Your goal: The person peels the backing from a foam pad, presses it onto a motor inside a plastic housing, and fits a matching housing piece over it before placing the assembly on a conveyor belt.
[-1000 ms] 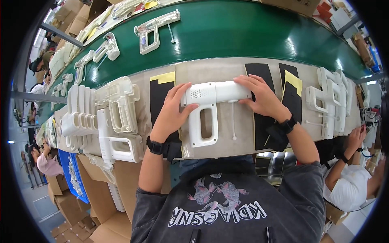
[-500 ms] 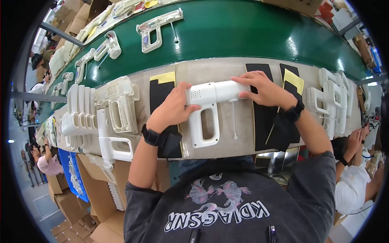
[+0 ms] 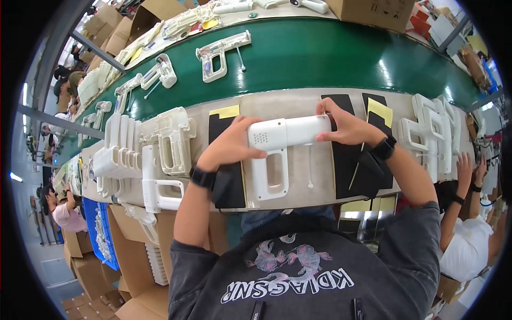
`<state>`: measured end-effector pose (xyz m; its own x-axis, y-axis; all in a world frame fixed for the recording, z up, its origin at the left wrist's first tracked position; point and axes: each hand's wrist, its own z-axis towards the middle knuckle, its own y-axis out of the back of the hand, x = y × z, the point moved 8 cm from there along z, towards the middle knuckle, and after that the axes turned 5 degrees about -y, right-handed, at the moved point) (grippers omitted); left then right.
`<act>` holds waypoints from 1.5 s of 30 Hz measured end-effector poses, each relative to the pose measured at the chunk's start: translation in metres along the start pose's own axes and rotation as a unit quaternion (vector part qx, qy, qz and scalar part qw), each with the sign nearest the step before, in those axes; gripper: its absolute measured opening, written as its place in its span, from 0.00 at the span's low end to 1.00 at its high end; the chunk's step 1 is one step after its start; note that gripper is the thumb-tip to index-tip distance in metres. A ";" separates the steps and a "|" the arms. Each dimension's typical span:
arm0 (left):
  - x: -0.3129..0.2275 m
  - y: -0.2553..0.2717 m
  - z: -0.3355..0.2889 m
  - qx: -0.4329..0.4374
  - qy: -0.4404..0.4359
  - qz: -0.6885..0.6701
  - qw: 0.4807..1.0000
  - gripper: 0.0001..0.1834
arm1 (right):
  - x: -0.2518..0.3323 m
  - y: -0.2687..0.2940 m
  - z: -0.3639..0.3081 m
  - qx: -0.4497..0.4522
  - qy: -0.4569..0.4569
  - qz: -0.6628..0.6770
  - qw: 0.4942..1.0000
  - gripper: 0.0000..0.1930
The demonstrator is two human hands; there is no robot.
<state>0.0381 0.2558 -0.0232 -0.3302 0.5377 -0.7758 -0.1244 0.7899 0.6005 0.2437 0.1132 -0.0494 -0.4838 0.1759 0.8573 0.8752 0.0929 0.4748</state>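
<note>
Right now both of my hands are clamped on the white pistol-shaped housing (image 3: pixel 282 146): my left hand (image 3: pixel 230 145) grips the rear end by the little vent grid, my right hand (image 3: pixel 345 127) wraps the muzzle end, and the piece lies flat on the beige bench (image 3: pixel 277 104) straight ahead of me, handle pointing back toward my chest. Judging by what lies around, I am mid-batch: bare shells stand stacked at my left (image 3: pixel 141 154) and a smaller stack at my right (image 3: pixel 432 130), so plenty looks left to handle. Black pads (image 3: pixel 349 160) with yellow slips (image 3: pixel 380 111) flank the piece. Beyond the bench runs a green conveyor belt (image 3: pixel 330 58) carrying more opened housings (image 3: pixel 221 50). Cardboard boxes (image 3: pixel 373 8) crowd the far side, and another person's hands (image 3: pixel 469 170) work at my right.
</note>
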 end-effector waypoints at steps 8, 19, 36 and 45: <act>-0.082 -0.002 -0.073 -0.170 -0.097 0.030 0.980 0.42 | 0.051 -0.006 -0.069 -0.074 0.018 0.249 0.966 0.36; -0.113 -0.025 -0.052 -0.145 -0.174 0.011 0.974 0.41 | 0.072 0.014 -0.149 -0.214 0.058 0.133 0.966 0.35; -0.182 -0.055 -0.041 -0.116 -0.276 0.054 0.953 0.35 | 0.114 -0.003 -0.127 -0.197 0.121 0.042 0.972 0.35; -0.175 -0.051 -0.055 -0.141 -0.297 0.011 0.944 0.35 | 0.141 -0.006 -0.117 -0.214 0.296 -0.017 0.931 0.32</act>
<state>0.0505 0.1055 0.0924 0.2364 0.6893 -0.6848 -0.3955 0.7120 0.5801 0.1704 0.0230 0.0918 -0.5396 -0.4017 0.7399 0.8388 -0.3322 0.4314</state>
